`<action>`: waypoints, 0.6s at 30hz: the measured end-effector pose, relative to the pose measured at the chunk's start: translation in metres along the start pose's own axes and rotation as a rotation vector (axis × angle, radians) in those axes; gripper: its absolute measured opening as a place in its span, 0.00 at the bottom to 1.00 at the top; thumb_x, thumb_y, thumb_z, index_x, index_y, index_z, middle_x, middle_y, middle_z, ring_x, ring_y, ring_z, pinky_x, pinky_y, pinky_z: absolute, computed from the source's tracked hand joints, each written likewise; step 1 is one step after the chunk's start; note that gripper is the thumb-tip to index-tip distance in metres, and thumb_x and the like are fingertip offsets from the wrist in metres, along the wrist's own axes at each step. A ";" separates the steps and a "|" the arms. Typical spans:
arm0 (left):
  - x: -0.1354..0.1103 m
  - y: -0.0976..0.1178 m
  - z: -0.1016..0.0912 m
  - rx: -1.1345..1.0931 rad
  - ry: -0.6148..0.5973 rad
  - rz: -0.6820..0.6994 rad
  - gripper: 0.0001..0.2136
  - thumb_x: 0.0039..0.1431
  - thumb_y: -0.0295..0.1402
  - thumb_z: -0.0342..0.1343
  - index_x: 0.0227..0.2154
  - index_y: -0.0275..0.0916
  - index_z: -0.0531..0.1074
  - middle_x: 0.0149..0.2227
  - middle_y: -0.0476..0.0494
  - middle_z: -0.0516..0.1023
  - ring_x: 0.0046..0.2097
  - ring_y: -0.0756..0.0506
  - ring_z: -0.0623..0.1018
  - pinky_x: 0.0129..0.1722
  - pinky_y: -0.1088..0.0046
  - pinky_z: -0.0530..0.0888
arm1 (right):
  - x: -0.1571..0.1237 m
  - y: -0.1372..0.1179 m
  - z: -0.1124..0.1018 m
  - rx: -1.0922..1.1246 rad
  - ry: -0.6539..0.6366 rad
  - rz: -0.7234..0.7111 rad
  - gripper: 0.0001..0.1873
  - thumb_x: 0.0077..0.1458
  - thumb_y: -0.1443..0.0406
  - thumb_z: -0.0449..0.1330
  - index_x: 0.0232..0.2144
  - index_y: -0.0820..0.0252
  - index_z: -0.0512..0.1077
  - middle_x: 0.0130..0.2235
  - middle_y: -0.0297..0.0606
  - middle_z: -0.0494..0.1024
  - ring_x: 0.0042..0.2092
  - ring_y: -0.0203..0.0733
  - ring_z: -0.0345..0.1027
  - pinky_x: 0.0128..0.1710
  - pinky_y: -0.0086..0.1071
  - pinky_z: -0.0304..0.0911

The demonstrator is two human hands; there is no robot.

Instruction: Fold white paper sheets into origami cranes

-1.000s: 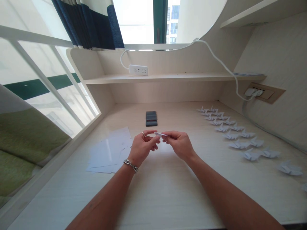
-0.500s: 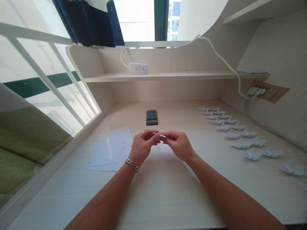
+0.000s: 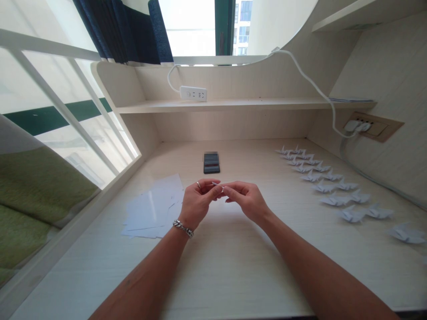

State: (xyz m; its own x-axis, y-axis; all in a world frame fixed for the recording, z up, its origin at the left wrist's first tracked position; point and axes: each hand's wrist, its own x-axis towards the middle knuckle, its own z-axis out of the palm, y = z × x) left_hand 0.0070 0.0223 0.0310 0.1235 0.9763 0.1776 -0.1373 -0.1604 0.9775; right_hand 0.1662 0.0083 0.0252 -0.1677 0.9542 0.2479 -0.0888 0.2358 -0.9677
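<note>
Watching remotely through the head camera, I am seeing two bare hands meeting just in front of the phone [image 3: 211, 162], on the person's side of it and raised a little off the desk [image 3: 233, 258]. The left hand [image 3: 196, 202], wearing a bracelet [image 3: 182, 228], and the right hand [image 3: 247, 201] are both pinching a small folded paper [image 3: 217, 185] between thumb and fingertips, the remaining fingers curling loosely; only a thin white sliver of it is showing between them.

I am judging the piece to be nearly weightless, soft and quick to crease or tear, so it is calling for a light pinch at its folded edges, where the layers are giving it some stiffness, rather than at the loose points.

Loose sheets [image 3: 151, 209] are lying to the left of the phone and nearer the person. Paper birds [image 3: 328, 186] are sitting in two rows to the right of the phone. A power strip [image 3: 193, 94] is resting on the shelf above and behind the phone.
</note>
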 end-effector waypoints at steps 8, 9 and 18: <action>-0.002 0.002 0.003 0.013 -0.009 0.039 0.14 0.45 0.35 0.69 0.35 0.35 0.77 0.27 0.47 0.80 0.29 0.50 0.77 0.33 0.72 0.74 | 0.000 0.002 -0.001 0.064 0.033 0.072 0.18 0.50 0.53 0.65 0.38 0.60 0.79 0.35 0.41 0.81 0.40 0.46 0.75 0.36 0.37 0.72; -0.002 0.002 0.003 0.011 -0.014 0.043 0.14 0.44 0.34 0.69 0.35 0.35 0.77 0.27 0.47 0.80 0.30 0.49 0.77 0.33 0.72 0.74 | 0.000 0.002 -0.001 0.072 0.034 0.086 0.19 0.49 0.53 0.65 0.38 0.60 0.79 0.35 0.41 0.81 0.41 0.46 0.75 0.36 0.38 0.72; 0.000 -0.005 -0.001 0.118 -0.047 0.123 0.13 0.47 0.34 0.67 0.36 0.36 0.78 0.29 0.46 0.79 0.32 0.49 0.78 0.36 0.72 0.76 | 0.001 0.003 -0.001 0.001 0.039 0.102 0.19 0.45 0.53 0.67 0.34 0.62 0.80 0.34 0.42 0.81 0.37 0.43 0.74 0.37 0.38 0.73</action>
State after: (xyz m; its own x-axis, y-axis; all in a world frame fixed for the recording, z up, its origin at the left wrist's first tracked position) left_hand 0.0063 0.0229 0.0259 0.1588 0.9410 0.2988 -0.0378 -0.2967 0.9542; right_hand 0.1670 0.0104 0.0226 -0.1377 0.9796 0.1463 -0.0746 0.1370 -0.9878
